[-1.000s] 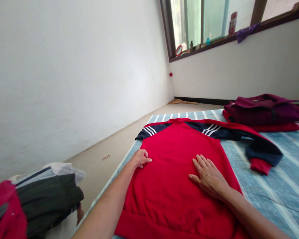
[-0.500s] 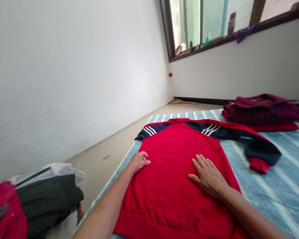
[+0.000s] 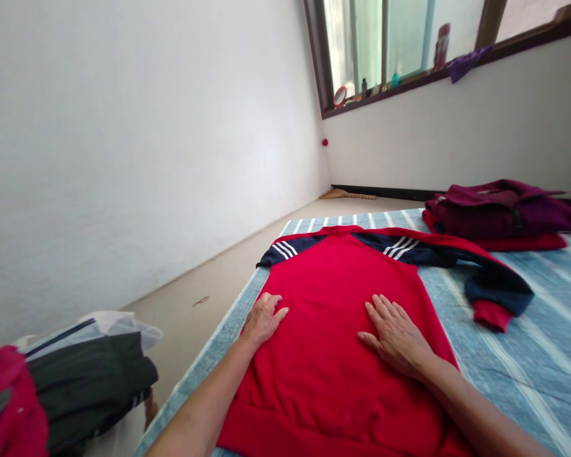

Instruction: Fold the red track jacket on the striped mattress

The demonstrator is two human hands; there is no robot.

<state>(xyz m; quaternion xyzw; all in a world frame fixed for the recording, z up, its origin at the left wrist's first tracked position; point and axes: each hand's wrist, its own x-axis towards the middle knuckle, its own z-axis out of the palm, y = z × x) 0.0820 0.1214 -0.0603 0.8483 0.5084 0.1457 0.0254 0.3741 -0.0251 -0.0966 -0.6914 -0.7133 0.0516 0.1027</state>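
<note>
The red sweatshirt [image 3: 337, 317] lies flat, spread out on a blue striped mat [image 3: 528, 355] on the floor, directly under both hands. Its shoulders are navy with white stripes, and its collar end points away from the person. The right sleeve [image 3: 490, 285] is bent and rests on the mat beyond the right hand and to its right, with the red cuff at the end.

The left hand [image 3: 262, 317] lies on the left edge of the sweatshirt, its fingers slightly curled and touching the cloth, not closed around anything. The right hand [image 3: 397, 336] rests flat on the right part of the red body, palm down, fingers stretched and a little spread. The two hands are apart, with the middle of the sweatshirt between them.

Far beyond the right hand, at the far right of the mat, there is a stack of folded clothes [image 3: 499, 212], dark maroon on top and red below. To the left of the left arm, off the mat, there is a pile of clothes [image 3: 76, 381] in black, white and red. Left of the left hand the bare floor [image 3: 204, 298] meets a white wall [image 3: 124, 158]. Far ahead of both hands, a window sill [image 3: 385, 89] carries some small bottles.
</note>
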